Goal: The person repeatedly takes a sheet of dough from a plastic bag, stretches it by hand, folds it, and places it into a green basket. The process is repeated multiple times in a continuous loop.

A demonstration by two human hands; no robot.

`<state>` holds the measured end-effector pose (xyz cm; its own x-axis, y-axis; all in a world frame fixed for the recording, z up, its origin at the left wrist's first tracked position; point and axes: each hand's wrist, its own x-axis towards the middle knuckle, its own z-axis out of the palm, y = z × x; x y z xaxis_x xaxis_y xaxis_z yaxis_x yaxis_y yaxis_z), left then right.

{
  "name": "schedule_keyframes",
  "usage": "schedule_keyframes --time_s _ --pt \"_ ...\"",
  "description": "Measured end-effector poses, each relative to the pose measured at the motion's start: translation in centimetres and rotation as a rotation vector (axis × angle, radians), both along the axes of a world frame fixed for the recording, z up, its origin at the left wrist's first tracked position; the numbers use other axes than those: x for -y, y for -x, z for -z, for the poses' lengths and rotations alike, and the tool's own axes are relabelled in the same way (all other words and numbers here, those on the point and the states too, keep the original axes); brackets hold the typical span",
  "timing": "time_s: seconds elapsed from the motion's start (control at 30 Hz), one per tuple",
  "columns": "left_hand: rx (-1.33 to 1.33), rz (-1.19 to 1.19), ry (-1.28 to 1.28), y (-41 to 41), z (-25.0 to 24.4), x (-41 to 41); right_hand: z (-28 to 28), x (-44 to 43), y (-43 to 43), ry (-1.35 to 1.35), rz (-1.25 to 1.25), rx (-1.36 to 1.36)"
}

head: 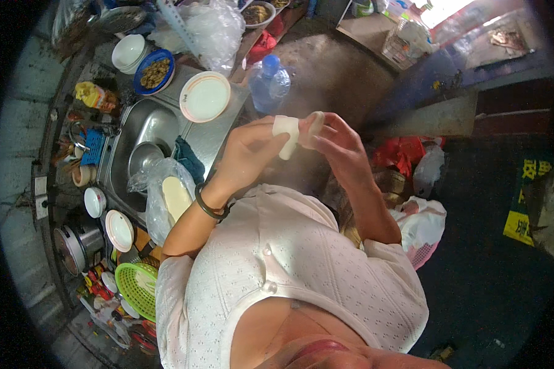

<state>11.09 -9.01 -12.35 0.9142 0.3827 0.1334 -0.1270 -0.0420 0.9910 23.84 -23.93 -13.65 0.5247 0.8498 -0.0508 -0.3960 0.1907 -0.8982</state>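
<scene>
In front of my chest, my left hand [254, 145], with a dark bangle on its wrist, pinches a flat white dough-like piece [286, 131] between thumb and fingers. Close beside it, my right hand [339, 138] holds a thin pale, curved piece [316, 129] at its fingertips; its material cannot be told. Whether the two pieces are joined is unclear. Below and left of my left hand, a clear plastic bag [154, 214] holds a pale dough-like slab [176, 198] at the edge of the sink.
At left are a steel sink [115, 170] with a metal bowl [145, 157], a plate [205, 97], a blue-rimmed bowl [138, 76] of brown food and a green colander [131, 286]. A water bottle [265, 90] stands ahead. Bags [420, 221] lie at right.
</scene>
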Motion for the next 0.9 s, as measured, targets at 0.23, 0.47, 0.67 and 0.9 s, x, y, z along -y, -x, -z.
schedule_keyframes --time_s 0.23,0.47,0.67,0.9 --pt "0.017 -0.064 -0.279 -0.9 0.2 1.8 0.5 -0.1 1.5 0.034 0.144 0.011" --pt "0.032 -0.208 -0.686 -0.4 -0.1 2.6 1.8 -0.7 2.5 0.127 0.241 0.156" --pt "-0.214 -0.189 -0.828 0.2 -1.2 2.8 1.8 -0.7 3.0 0.129 0.229 0.133" --pt "0.024 -0.175 0.563 2.9 0.6 -2.2 1.9 1.0 -1.3 -0.271 -0.025 -0.472"
